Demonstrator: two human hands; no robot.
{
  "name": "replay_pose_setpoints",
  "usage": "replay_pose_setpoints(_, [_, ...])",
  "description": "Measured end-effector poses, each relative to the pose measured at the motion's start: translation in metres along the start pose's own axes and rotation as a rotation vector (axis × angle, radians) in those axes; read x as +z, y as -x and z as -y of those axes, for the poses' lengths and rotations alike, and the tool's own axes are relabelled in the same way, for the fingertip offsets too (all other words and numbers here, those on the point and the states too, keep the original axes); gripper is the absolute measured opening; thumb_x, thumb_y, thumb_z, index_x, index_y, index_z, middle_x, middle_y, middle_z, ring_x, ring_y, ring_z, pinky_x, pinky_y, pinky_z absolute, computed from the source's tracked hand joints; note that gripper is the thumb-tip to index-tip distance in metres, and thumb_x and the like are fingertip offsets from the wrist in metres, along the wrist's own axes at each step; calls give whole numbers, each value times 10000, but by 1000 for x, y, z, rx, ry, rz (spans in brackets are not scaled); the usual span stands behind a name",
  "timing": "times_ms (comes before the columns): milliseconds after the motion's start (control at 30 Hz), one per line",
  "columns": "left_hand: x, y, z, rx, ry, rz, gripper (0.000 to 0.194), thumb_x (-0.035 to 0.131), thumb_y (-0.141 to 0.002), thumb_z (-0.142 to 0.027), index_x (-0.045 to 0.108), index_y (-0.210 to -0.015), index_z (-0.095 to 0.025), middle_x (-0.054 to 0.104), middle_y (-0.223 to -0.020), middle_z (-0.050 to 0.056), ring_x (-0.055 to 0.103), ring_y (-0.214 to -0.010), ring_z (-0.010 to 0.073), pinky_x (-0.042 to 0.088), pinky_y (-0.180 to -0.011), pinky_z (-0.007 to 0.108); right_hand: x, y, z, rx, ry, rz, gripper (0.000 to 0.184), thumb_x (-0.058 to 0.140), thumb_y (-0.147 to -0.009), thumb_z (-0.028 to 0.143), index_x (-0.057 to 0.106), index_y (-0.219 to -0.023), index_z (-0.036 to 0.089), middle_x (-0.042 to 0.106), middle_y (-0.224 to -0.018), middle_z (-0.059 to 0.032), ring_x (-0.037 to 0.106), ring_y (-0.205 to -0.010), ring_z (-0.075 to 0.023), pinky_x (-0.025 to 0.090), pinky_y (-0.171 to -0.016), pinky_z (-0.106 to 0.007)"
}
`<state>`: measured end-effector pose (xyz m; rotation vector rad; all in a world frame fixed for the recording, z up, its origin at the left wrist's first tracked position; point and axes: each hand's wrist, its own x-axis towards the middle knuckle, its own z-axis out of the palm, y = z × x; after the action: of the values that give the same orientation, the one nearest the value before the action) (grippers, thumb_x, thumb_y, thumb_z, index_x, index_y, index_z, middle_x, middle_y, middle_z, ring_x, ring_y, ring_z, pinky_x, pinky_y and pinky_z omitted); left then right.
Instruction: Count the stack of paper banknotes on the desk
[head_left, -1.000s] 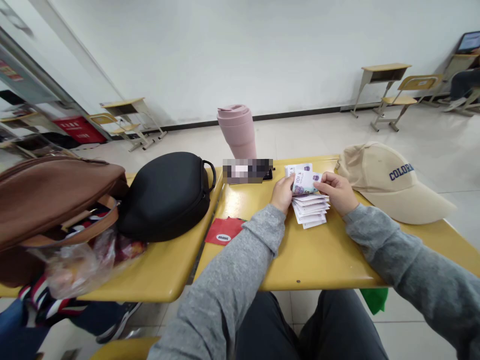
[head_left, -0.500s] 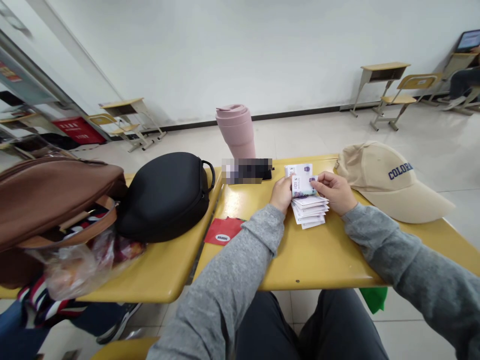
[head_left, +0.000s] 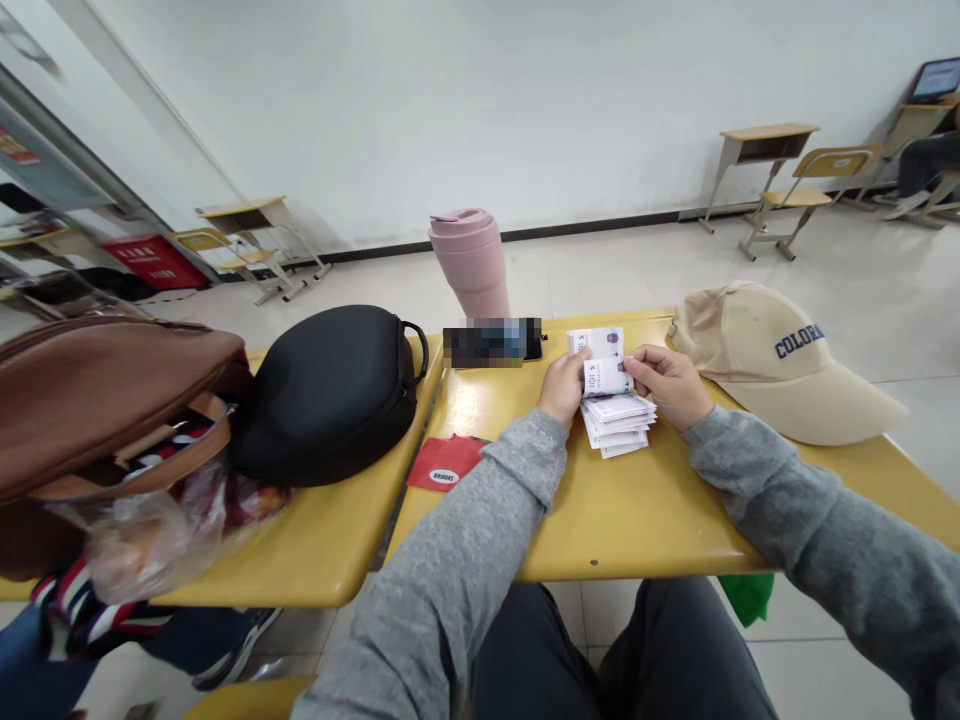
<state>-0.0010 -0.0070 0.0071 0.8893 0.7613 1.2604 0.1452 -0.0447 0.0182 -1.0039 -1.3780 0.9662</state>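
A wad of white and purple banknotes [head_left: 613, 412] sits between my two hands on the yellow desk [head_left: 637, 510]. My left hand [head_left: 564, 385] grips the wad's left side, with its fingers closed round it. With thumb and fingers, my right hand [head_left: 670, 385] pinches the top note, which is folded up over the stack. The lower notes fan out towards me.
A beige cap [head_left: 780, 360] lies right of my hands. A pink tumbler [head_left: 471, 262] and a dark phone [head_left: 495, 342] stand behind them. A red packet [head_left: 448, 462] lies at the desk's left edge. A black case [head_left: 330, 392] and brown bag [head_left: 105, 420] fill the neighbouring desk.
The top note, held raised a second ago, has been folded down closer to the stack. Both hands stay in nearly the same place.
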Motion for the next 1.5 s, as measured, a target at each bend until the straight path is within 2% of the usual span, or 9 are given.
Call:
replay_pose_setpoints(233, [2, 2, -2, -20, 32, -4, 297, 700, -650, -395, 601, -730, -127, 626, -608, 21, 582, -570, 140, 437, -651, 291, 0, 1, 1, 21, 2, 13, 312, 631, -731, 479, 568, -685, 176, 425, -440, 59, 353, -412, -70, 255, -408, -221])
replay_pose_setpoints(433, [2, 1, -2, -12, 15, -19, 282, 695, -657, -390, 599, -700, -128, 608, -581, 11, 593, -608, 151, 439, -669, 292, 3, 0, 0, 63, -115, 8, 312, 704, -662, 435, 567, -790, 185, 496, -509, 64, 343, -396, -56, 240, -389, -215])
replay_pose_setpoints(833, [6, 7, -7, -2, 8, -7, 265, 680, -668, -378, 593, -707, -130, 597, -562, -3, 543, -511, 114, 414, -581, 255, 0, -1, -2, -9, -58, 16, 239, 650, -738, 409, 578, -741, 180, 464, -488, 60, 395, -422, -67, 290, -421, -219])
replay_pose_setpoints(1133, [7, 9, -9, -5, 10, -5, 267, 683, -665, -379, 593, -711, -131, 616, -592, 10, 570, -546, 133, 427, -619, 279, -1, -2, -6, 4, -72, 34, 233, 645, -746, 402, 577, -744, 179, 459, -495, 61, 385, -426, -66, 281, -424, -219])
replay_pose_setpoints(1300, [7, 10, -10, -5, 8, -14, 255, 683, -667, -370, 586, -700, -136, 595, -555, -8, 546, -512, 113, 419, -587, 256, 0, -1, -6, 9, -63, 32, 232, 643, -748, 399, 577, -752, 177, 462, -506, 61, 389, -432, -64, 282, -425, -217])
replay_pose_setpoints(1500, [7, 10, -10, -14, 10, -23, 251, 682, -677, -366, 601, -721, -133, 614, -589, 9, 585, -573, 140, 442, -650, 288, 0, -1, -2, 15, -70, 33, 264, 654, -728, 435, 576, -735, 183, 462, -501, 57, 383, -430, -69, 285, -423, -223])
